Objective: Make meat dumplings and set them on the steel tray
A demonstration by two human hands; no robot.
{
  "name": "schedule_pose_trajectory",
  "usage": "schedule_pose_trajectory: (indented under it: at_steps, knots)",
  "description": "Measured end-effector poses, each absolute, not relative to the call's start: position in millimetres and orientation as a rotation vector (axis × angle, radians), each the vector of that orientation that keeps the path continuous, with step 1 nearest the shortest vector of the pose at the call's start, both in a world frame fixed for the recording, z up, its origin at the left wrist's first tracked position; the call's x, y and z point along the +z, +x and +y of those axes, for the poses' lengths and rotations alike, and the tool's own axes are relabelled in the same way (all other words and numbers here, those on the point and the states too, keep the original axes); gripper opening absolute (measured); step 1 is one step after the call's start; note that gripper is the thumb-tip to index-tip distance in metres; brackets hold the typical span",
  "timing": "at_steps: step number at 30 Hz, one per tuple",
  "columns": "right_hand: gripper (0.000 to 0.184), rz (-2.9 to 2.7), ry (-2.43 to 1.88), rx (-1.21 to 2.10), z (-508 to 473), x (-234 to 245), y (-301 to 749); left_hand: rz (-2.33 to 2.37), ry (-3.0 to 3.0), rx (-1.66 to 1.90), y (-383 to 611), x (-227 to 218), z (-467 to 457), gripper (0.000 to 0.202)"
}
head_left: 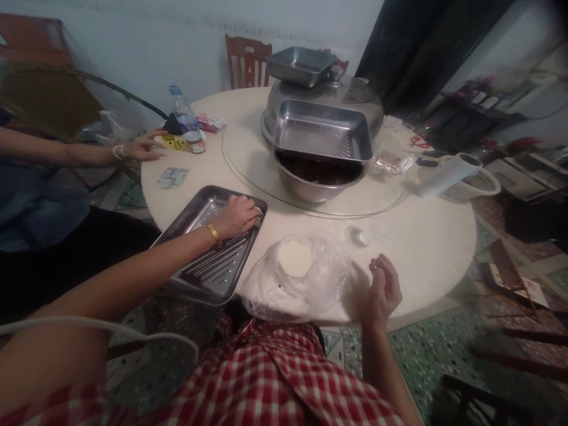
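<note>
Disc: pale and round (295, 258), it lay on crumpled plastic (331, 275) at 6 o'clock on the table (435, 248); the clock below was centred on it.
Left hand (238, 216): at 10 o'clock, fingers bunched on a small pale wad (258, 216) at the tray's far right corner.
Tray (208, 269): at 9 o'clock, ridged metal, under the left hand.
Right hand (385, 287): between 3 and 4 o'clock, fingers loosely curled, thumb near the forefinger; whether it gripped anything, I could not tell.
Bowl (313, 192): near 1 o'clock, dark inside, a pan (319, 139) across its top.
Lid (361, 97): at 12 o'clock, beyond the bowl.
Basket (486, 183): at 2 o'clock, beside a roll (448, 176).
Co-worker's hand (146, 145): at 10 o'clock, farther out, near a bottle (183, 109).
</note>
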State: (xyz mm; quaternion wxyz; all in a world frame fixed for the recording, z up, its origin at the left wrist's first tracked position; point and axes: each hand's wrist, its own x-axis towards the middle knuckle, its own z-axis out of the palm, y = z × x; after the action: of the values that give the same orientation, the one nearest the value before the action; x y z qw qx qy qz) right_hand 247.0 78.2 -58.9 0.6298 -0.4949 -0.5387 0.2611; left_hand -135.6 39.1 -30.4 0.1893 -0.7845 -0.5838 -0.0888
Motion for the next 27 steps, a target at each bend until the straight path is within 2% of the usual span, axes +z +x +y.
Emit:
schedule_pose_trajectory:
  at_steps: [9,20,27]
  knots:
    - [0.028,-1.239,-1.127,0.638,78.5,-62.5,246.9,-1.642,-2.202,-0.254,-134.3,-33.6,42.7,0.024]
    - [0.035,-1.274,-1.195,0.627,80.2,-64.9,247.0,-1.608,-2.31,-0.259,-132.2,-28.5,45.4,0.017]
    - [0.035,-1.276,-1.164,0.649,80.2,-65.3,246.8,-1.726,-2.299,-0.334,-132.2,-24.9,42.5,0.025]
